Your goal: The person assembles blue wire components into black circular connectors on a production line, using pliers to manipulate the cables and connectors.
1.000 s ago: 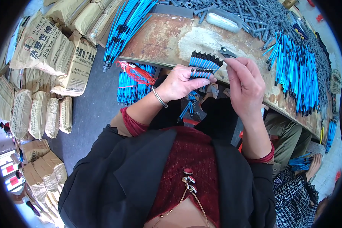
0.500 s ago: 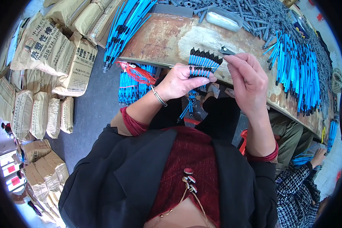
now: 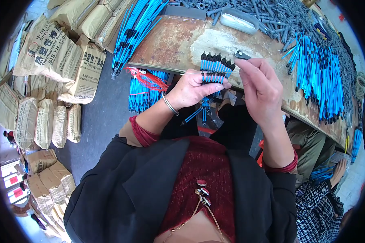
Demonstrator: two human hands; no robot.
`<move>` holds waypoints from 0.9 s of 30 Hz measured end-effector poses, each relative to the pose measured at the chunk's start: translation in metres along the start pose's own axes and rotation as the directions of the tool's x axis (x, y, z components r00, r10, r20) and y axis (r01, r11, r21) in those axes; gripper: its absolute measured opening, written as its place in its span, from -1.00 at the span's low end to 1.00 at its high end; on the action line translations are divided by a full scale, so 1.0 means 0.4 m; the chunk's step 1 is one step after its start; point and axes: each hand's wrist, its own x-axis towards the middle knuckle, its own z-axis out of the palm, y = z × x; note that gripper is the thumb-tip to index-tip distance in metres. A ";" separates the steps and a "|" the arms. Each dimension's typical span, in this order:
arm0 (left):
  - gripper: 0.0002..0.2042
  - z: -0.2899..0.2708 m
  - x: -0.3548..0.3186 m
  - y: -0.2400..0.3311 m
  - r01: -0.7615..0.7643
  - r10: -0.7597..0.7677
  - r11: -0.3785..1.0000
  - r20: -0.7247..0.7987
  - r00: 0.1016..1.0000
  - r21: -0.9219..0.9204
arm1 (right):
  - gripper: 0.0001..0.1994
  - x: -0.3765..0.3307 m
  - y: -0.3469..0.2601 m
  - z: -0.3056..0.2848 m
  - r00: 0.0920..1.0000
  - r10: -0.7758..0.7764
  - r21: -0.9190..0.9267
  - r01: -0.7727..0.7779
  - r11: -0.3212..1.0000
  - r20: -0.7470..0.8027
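Above my lap, my left hand (image 3: pixel 190 90) is closed round a row of thin blue tubes with black ends (image 3: pixel 216 67). The black tips stand up in a line over my fingers, with a second black band lower down. Across the row runs a thin pale strand (image 3: pixel 194 73). Just to its right, my right hand (image 3: pixel 267 87) pinches with thumb and forefinger, seemingly at the strand's end, though the fingertips hide the exact grip. Beyond my fingers lies a dark small cutter or clip-like tool (image 3: pixel 242 54) on the worn wooden table (image 3: pixel 166 44).
Blue tubes with black fittings (image 3: pixel 318 79) lie heaped at the right, and another bundle (image 3: pixel 134 34) juts over the table's left edge. Grey plastic parts (image 3: pixel 271 18) pile up behind a clear tray (image 3: pixel 239 21). Red strands (image 3: pixel 148 81) hang below. Paper sacks (image 3: pixel 48 56) stand left. A co-worker's hand (image 3: pixel 340 170) shows at right.
My right hand has shifted slightly left and down, its fingers still pinched. The left hand keeps its hold on the blue tubes. The view has moved slightly.
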 end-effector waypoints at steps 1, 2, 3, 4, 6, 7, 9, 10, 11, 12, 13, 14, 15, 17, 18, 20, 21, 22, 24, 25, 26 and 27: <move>-0.83 0.000 0.000 0.000 0.010 -0.010 1.000 -0.002 1.000 -0.007 | -0.82 -0.001 0.000 0.000 1.000 0.021 0.029 -0.021 0.999 0.006; -0.83 0.000 0.000 0.001 0.019 -0.020 1.000 -0.005 1.000 -0.015 | -0.81 -0.001 0.000 0.000 0.999 0.042 0.057 -0.043 0.997 0.013; -0.83 0.001 -0.001 0.002 0.020 -0.020 1.000 -0.004 1.000 -0.014 | -0.81 -0.002 0.000 0.001 0.998 0.062 0.086 -0.064 0.994 0.021; -0.83 0.001 -0.003 0.003 0.034 -0.034 0.999 -0.002 0.999 -0.031 | -0.81 -0.004 0.000 0.001 0.998 0.063 0.086 -0.064 0.994 0.020; -0.83 0.002 -0.006 0.006 0.062 -0.062 0.996 0.002 0.998 -0.064 | -0.82 -0.008 0.001 0.003 0.995 0.104 0.142 -0.104 0.984 0.009; -0.83 0.002 -0.006 0.007 0.062 -0.062 0.996 0.003 0.998 -0.064 | -0.82 -0.009 0.000 0.003 0.992 0.124 0.169 -0.123 0.978 0.004; -0.83 0.001 -0.004 0.009 0.062 -0.062 0.998 0.020 0.998 -0.022 | -0.81 -0.009 -0.004 0.005 0.993 0.121 0.153 -0.120 0.981 0.001; -0.83 0.000 -0.003 0.010 0.062 -0.062 0.998 0.029 0.998 -0.001 | -0.81 -0.009 -0.007 0.006 0.993 0.118 0.137 -0.116 0.984 -0.001; -0.83 0.001 -0.003 0.008 0.064 -0.063 0.998 0.029 0.998 -0.002 | -0.81 -0.010 -0.009 0.007 0.993 0.115 0.122 -0.114 0.986 -0.003; -0.83 0.001 -0.003 0.005 0.057 -0.056 0.998 0.019 0.998 -0.008 | -0.81 -0.009 -0.008 0.007 0.993 0.117 0.122 -0.115 0.986 -0.003; -0.83 0.002 -0.004 0.002 0.050 -0.049 0.999 0.008 0.999 -0.015 | -0.80 -0.005 -0.006 0.007 0.998 0.056 0.054 -0.055 0.997 -0.013; -0.82 0.002 -0.004 0.000 0.042 -0.042 0.999 -0.003 0.999 -0.021 | -0.79 -0.001 -0.004 0.006 1.000 -0.005 -0.015 0.005 1.000 -0.017; -0.82 0.002 -0.006 -0.002 0.043 -0.043 0.999 -0.002 0.999 -0.022 | -0.78 0.001 -0.004 0.006 0.998 -0.067 -0.084 0.065 0.994 -0.018; -0.82 0.000 -0.006 -0.004 0.053 -0.053 0.998 -0.003 0.999 -0.043 | -0.78 0.004 -0.005 0.007 0.997 -0.078 -0.096 0.075 0.993 -0.020; -0.82 0.000 -0.006 -0.004 0.058 -0.058 0.997 -0.003 0.998 -0.054 | -0.77 0.005 -0.006 0.007 0.996 -0.089 -0.107 0.086 0.991 -0.022; -0.81 -0.001 -0.005 -0.004 0.053 -0.053 0.997 -0.004 0.999 -0.056 | -0.76 0.007 -0.006 0.007 0.995 -0.100 -0.118 0.096 0.988 -0.024; -0.81 -0.001 -0.006 -0.004 0.048 -0.049 0.997 -0.005 0.999 -0.057 | -0.76 0.007 -0.007 0.007 0.994 -0.103 -0.131 0.099 0.986 -0.021; -0.81 -0.001 -0.006 -0.004 0.044 -0.044 0.997 -0.006 0.999 -0.058 | -0.77 0.007 -0.007 0.006 0.994 -0.106 -0.145 0.103 0.984 -0.017; -0.81 -0.003 -0.007 -0.001 0.045 -0.045 0.998 -0.003 0.999 -0.051 | -0.77 0.008 -0.010 0.005 0.994 -0.109 -0.157 0.106 0.982 -0.014; -0.81 -0.004 -0.007 0.002 0.046 -0.046 0.998 0.001 0.999 -0.044 | -0.77 0.010 -0.012 0.004 0.994 -0.105 -0.160 0.102 0.982 -0.011; -0.81 -0.005 -0.006 0.003 0.046 -0.045 0.998 0.005 0.999 -0.035 | -0.78 0.014 -0.013 0.003 0.995 -0.102 -0.163 0.099 0.982 -0.009; -0.81 -0.005 -0.006 0.005 0.044 -0.044 0.998 0.004 0.999 -0.034 | -0.78 0.016 -0.015 0.003 0.995 -0.099 -0.165 0.096 0.982 -0.008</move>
